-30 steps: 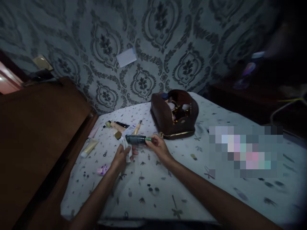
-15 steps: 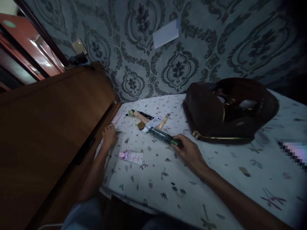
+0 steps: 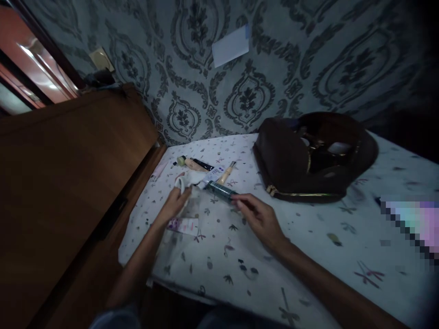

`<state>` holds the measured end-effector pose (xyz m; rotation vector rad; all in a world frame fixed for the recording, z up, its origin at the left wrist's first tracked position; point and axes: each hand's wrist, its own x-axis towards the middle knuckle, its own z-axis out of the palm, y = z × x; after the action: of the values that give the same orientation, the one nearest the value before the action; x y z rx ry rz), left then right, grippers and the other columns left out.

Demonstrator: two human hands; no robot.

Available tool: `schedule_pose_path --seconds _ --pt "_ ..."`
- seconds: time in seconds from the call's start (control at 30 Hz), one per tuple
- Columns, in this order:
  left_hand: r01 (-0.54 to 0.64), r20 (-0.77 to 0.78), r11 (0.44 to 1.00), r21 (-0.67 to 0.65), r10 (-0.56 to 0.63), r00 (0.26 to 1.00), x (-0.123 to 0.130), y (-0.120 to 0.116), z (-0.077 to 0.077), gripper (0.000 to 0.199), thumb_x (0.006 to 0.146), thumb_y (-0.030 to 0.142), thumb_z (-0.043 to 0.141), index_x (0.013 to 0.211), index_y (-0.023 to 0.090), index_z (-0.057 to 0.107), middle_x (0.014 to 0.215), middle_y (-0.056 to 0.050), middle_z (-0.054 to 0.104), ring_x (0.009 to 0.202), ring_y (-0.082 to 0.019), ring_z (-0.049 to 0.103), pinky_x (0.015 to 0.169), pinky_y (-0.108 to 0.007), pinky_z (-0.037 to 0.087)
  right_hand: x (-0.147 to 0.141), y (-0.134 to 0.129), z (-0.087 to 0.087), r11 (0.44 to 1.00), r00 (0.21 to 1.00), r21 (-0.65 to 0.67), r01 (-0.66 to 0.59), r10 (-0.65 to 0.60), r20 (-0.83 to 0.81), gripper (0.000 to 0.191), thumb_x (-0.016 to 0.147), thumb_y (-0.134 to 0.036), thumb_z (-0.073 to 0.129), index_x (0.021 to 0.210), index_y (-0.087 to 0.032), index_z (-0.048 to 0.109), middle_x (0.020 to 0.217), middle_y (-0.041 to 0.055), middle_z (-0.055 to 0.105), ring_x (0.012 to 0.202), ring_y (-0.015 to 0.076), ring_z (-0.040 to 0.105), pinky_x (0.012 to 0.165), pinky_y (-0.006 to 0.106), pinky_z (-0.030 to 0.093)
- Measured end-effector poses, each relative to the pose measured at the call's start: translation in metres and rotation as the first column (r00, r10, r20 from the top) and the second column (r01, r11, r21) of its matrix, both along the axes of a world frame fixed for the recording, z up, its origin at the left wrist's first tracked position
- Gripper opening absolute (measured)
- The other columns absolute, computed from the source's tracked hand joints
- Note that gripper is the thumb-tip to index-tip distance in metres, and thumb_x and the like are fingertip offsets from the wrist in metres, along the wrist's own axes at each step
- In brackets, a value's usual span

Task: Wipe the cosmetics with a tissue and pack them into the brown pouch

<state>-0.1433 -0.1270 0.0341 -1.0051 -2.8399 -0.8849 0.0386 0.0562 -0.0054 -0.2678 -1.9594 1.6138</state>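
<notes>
My right hand (image 3: 259, 217) pinches the near end of a dark green, shiny cylindrical tube (image 3: 220, 190), lying slanted over the sheet. Its far end meets a small pile. My left hand (image 3: 176, 201) is closed at a crumpled white cloth-like piece (image 3: 192, 179) at the pile's left side; motion blurs its fingers. In the pile are a black tube (image 3: 203, 165), a beige tube (image 3: 195, 164), a white and purple tube (image 3: 215, 174) and a beige stick with a dark tip (image 3: 227, 173). A white and pink tube (image 3: 187, 225) lies just below my left hand.
A dark brown bag (image 3: 302, 183) with its zip undone stands at the right. Farther right lies a flat device with a blurred-out screen (image 3: 411, 219). A wooden panel (image 3: 75, 169) borders the patterned sheet on the left, and a papered wall (image 3: 247, 98) rises behind.
My left hand has moved right from the sheet's left edge to the pile and gripped the white piece. The right hand still holds the green tube, and the view has shifted slightly.
</notes>
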Motion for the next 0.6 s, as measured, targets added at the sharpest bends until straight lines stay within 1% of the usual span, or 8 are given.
schedule_pose_path --seconds 0.03,0.1,0.17,0.2,0.33,0.43,0.53,0.6 --pt "0.111 0.025 0.989 0.095 -0.113 0.993 0.015 0.013 -0.001 0.037 0.096 0.039 0.042 0.123 0.017 0.053 0.111 -0.009 0.065 0.107 -0.022 0.06 0.097 -0.034 0.046 0.0 -0.005 0.0 0.98 0.994 -0.172 -0.105 0.109 0.015 0.035 0.086 -0.049 0.057 0.11 -0.025 0.064 0.106 0.0084 0.069 0.092 0.0252 0.066 0.083 0.041 0.052" --pt "0.301 0.032 0.93 0.213 -0.314 0.949 0.046 0.036 -0.002 0.043 0.096 0.035 0.04 0.136 0.018 0.043 0.123 -0.011 0.06 0.122 -0.023 0.052 0.108 -0.038 0.039 -0.001 -0.013 -0.003 0.823 0.956 -0.5 -0.272 0.291 -0.04 0.05 0.082 -0.057 0.06 0.124 -0.029 0.056 0.115 0.0076 0.067 0.094 0.0245 0.067 0.082 0.041 0.054" --pt "0.4 0.018 0.883 0.245 -0.417 0.909 0.07 0.053 -0.002 0.048 0.097 0.03 0.039 0.144 0.021 0.033 0.134 -0.012 0.052 0.131 -0.022 0.044 0.113 -0.039 0.034 -0.004 -0.016 -0.007 0.667 0.939 -0.677 -0.313 0.325 -0.114 0.056 0.077 -0.061 0.064 0.124 -0.032 0.054 0.115 0.0058 0.067 0.092 0.0234 0.068 0.081 0.04 0.055" --pt "0.429 0.013 0.872 0.236 -0.445 0.896 0.08 0.058 -0.003 0.051 0.096 0.028 0.039 0.146 0.023 0.029 0.137 -0.012 0.047 0.133 -0.021 0.041 0.114 -0.04 0.033 -0.005 -0.015 -0.008 0.63 0.945 -0.718 -0.296 0.303 -0.124 0.054 0.075 -0.061 0.066 0.12 -0.032 0.056 0.112 0.0048 0.068 0.091 0.0226 0.068 0.079 0.039 0.056" --pt "0.494 -0.04 0.858 0.137 -0.494 0.869 0.101 0.065 -0.01 0.058 0.095 0.024 0.044 0.15 0.026 0.022 0.145 -0.014 0.033 0.139 -0.024 0.033 0.113 -0.043 0.036 -0.007 -0.006 -0.009 0.62 0.984 -0.768 -0.162 0.157 -0.081 0.042 0.072 -0.052 0.07 0.107 -0.03 0.062 0.105 0.0025 0.071 0.092 0.022 0.067 0.074 0.034 0.056" --pt "0.522 -0.229 0.852 0.044 -0.5 0.835 0.109 0.062 -0.019 0.062 0.094 0.031 0.051 0.149 0.027 0.021 0.154 -0.017 0.019 0.146 -0.031 0.02 0.114 -0.052 0.033 -0.007 -0.001 -0.006 0.615 0.996 -0.785 -0.077 0.091 -0.026 0.043 0.071 -0.046 0.069 0.111 -0.03 0.062 0.104 0.0018 0.072 0.096 0.0235 0.066 0.072 0.033 0.056" --pt "0.547 -0.402 0.837 -0.033 -0.512 0.759 0.111 0.062 -0.026 0.067 0.093 0.035 0.053 0.149 0.023 0.017 0.155 -0.022 0.018 0.148 -0.035 0.015 0.114 -0.058 0.029 -0.005 -0.001 -0.005 0.637 0.997 -0.77 -0.038 0.076 0.014 0.047 0.07 -0.044 0.071 0.114 -0.03 0.062 0.104 0.0014 0.071 0.094 0.023 0.066 0.068 0.031 0.055" --pt "0.537 -0.427 0.841 -0.064 -0.51 0.747 0.109 0.064 -0.027 0.065 0.093 0.032 0.053 0.148 0.022 0.019 0.155 -0.022 0.021 0.148 -0.035 0.014 0.113 -0.059 0.029 -0.005 -0.005 -0.006 0.662 0.997 -0.748 -0.055 0.073 -0.009 0.048 0.07 -0.046 0.07 0.114 -0.029 0.063 0.102 0.0019 0.071 0.087 0.0215 0.066 0.062 0.028 0.053"
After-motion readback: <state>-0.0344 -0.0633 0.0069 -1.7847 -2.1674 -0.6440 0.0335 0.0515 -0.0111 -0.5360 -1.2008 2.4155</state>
